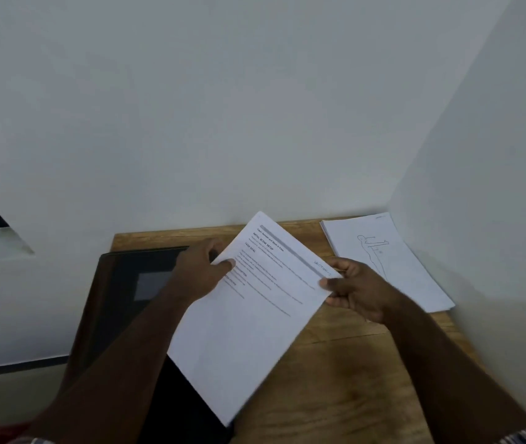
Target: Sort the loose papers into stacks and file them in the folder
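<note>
White sheet (248, 315) — long axis diagonal, heading upper-right.

Office-like corner: small wooden desk (335, 363) against plain white walls (223, 107), dark folder (120, 283), printed papers (399, 267).

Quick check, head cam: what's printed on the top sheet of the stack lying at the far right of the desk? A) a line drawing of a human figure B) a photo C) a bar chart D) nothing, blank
A: the top sheet of the stack by the right wall shows an outline figure with an arm stretched out, while the text page is held in the left hand and right hand.
</note>
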